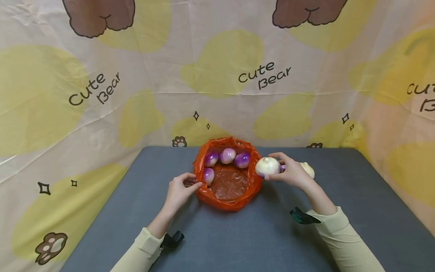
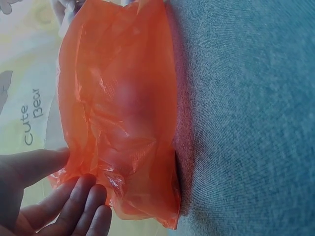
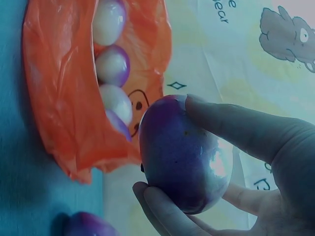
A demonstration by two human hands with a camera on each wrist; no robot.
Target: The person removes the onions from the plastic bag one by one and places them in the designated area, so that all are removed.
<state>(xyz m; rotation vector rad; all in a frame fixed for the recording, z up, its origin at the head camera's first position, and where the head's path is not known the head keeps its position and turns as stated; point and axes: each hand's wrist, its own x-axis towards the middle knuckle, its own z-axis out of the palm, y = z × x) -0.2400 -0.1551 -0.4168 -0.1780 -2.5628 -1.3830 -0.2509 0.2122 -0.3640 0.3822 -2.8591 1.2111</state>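
1. The fingers (image 3: 165, 209) of the right hand (image 1: 292, 172) are spread to the width of one round vegetable and curled about it, thumb on one side and fingertips on the other.
2. That purple-and-white held turnip (image 1: 267, 167) is raised over the counter, next to the right rim of an orange plastic bag and outside its mouth; whether it touches the plastic I cannot tell. The head view shows its pale side, the right wrist view its glossy purple one.
3. The left hand (image 1: 180, 189) is nearly closed, its thumb and fingertips pinching the near-left edge of the orange bag (image 1: 224, 206).
4. The bag stands upright with its mouth wide open. Four bagged turnips (image 1: 227, 155) show inside: three in a row along the far wall, one by the left wall close to the left hand. The bag's floor toward the near right is bare and crinkled.
5. A loose turnip (image 1: 307, 170) lies on the counter behind the right hand, partly hidden by it.
6. Both wrists carry dark straps (image 1: 172, 240) at the cuffs of pale sleeves (image 1: 343, 234).
7. Beneath everything is the dark grey counter (image 1: 238, 241); beyond it hangs a cream-and-yellow cloth (image 1: 221, 64) printed "Cute Bear".
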